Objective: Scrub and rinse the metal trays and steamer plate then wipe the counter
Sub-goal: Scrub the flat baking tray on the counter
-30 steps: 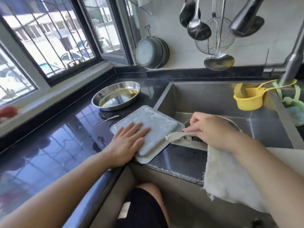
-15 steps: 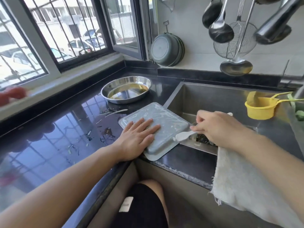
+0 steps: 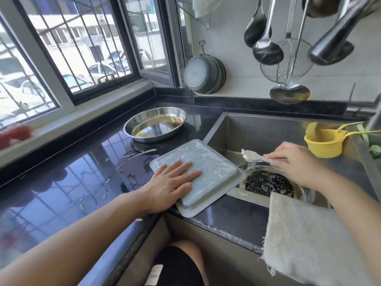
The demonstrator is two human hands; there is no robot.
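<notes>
Head view: the right forearm and a beige terry cloth [image 3: 305, 240] draped over the sink [image 3: 257, 129] edge hide part of the round steel dish [image 3: 268, 182] in the basin; its dark contents are hard to make out. The rectangular metal tray [image 3: 208, 172] lies upside down on the black glossy counter [image 3: 61, 182], one corner overhanging the sink, its matte grey base streaked with white residue. The left hand [image 3: 171, 182] presses flat on it, fingers straight. The right hand [image 3: 292, 162] pinches a white scraper [image 3: 250, 155] over the basin; the tool's far end is blurred. An oval steel tray [image 3: 155, 124], shiny and holding yellowish liquid, stands behind. Wet scraps dot the counter.
</notes>
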